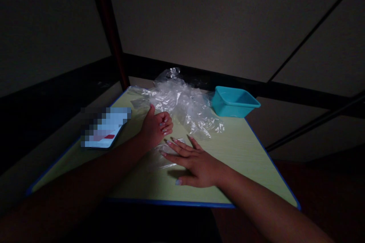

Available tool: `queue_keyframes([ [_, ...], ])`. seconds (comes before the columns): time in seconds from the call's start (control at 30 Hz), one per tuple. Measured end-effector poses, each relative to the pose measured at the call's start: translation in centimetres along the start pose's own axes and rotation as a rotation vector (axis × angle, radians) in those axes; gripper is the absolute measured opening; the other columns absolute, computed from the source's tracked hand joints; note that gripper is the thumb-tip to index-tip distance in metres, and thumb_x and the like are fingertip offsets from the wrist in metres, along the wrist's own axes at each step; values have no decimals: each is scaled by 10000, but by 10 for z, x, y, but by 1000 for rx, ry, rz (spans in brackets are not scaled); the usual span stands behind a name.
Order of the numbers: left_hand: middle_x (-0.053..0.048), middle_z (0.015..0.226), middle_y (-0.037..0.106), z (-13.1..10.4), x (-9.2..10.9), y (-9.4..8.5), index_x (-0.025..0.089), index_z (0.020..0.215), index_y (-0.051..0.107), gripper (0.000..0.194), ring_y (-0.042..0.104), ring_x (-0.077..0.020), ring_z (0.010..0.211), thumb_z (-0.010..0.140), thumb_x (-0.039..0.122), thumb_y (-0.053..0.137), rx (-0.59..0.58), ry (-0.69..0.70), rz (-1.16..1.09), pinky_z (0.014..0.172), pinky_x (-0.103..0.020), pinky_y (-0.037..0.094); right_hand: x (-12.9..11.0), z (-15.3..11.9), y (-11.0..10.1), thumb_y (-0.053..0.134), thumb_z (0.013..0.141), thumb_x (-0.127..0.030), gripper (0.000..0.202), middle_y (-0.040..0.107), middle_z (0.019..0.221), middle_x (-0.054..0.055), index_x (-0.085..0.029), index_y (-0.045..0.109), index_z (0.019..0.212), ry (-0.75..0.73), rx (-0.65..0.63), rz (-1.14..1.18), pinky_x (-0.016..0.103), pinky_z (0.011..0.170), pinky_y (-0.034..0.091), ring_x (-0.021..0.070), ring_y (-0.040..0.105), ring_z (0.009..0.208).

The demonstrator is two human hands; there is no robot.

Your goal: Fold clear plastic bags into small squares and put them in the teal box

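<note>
On the table, a folded clear plastic bag [162,156] lies flat between my hands. My right hand [196,163] is spread over its right part, fingers stretched out and fingertips at the plastic. Just beyond the bag's left side is my left hand [156,127], its fingers curled in toward the palm and its thumb pointing up. Nothing shows in those curled fingers. Behind both hands spreads a loose, crumpled heap of clear plastic bags [179,100], close to the left thumb.
A turquoise plastic basin [235,102] stands at the table's far right corner, beside the heap. On the left edge lies a phone [107,133] with a lit, partly blurred screen. The pale table [242,159] has a blue rim, and a wall [213,26] rises behind it.
</note>
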State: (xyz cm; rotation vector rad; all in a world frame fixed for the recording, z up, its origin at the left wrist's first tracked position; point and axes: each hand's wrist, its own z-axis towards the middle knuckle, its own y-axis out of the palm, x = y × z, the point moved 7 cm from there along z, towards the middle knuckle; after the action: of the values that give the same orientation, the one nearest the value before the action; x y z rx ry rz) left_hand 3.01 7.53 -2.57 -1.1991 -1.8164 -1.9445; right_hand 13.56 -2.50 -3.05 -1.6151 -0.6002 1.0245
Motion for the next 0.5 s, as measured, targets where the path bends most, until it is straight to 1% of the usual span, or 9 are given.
queue_keyframes([
  [0.13, 11, 417, 310, -1, 3, 2, 163, 483, 456, 783, 345, -122, 337, 869, 665, -4, -12, 20, -24, 354, -238, 284, 3, -2, -11, 444, 911, -518, 666, 159, 1550, 108, -217, 247, 1472, 46, 62, -34, 565, 1108, -30, 236, 124, 1434],
  [0.23, 13, 411, 315, -2, 5, 2, 168, 491, 444, 743, 345, -124, 330, 904, 618, 21, -6, 30, -34, 354, -237, 281, 11, -3, -20, 464, 921, -430, 558, 264, 1526, 116, -209, 358, 1422, 129, 146, -51, 574, 1107, 60, 251, 229, 1403],
  [0.33, 14, 406, 320, -1, 4, 1, 176, 501, 431, 718, 343, -126, 324, 916, 598, 23, 5, 27, -30, 351, -237, 280, 22, -5, -25, 502, 905, -367, 457, 390, 1462, 121, -212, 473, 1334, 197, 243, -44, 544, 1092, 175, 256, 344, 1340],
  [0.43, 15, 404, 321, 0, 2, 1, 179, 505, 430, 705, 344, -127, 323, 919, 596, 40, 5, 15, -21, 348, -236, 280, 30, -4, -26, 560, 875, -368, 442, 480, 1381, 135, -190, 518, 1277, 195, 320, -10, 501, 1065, 256, 261, 411, 1282],
  [0.5, 16, 403, 320, 0, 1, 0, 176, 504, 431, 698, 348, -124, 323, 917, 605, 68, 11, 13, -13, 348, -234, 280, 33, -3, -25, 588, 859, -369, 438, 515, 1340, 134, -187, 532, 1253, 167, 344, 22, 479, 1047, 287, 259, 434, 1256],
])
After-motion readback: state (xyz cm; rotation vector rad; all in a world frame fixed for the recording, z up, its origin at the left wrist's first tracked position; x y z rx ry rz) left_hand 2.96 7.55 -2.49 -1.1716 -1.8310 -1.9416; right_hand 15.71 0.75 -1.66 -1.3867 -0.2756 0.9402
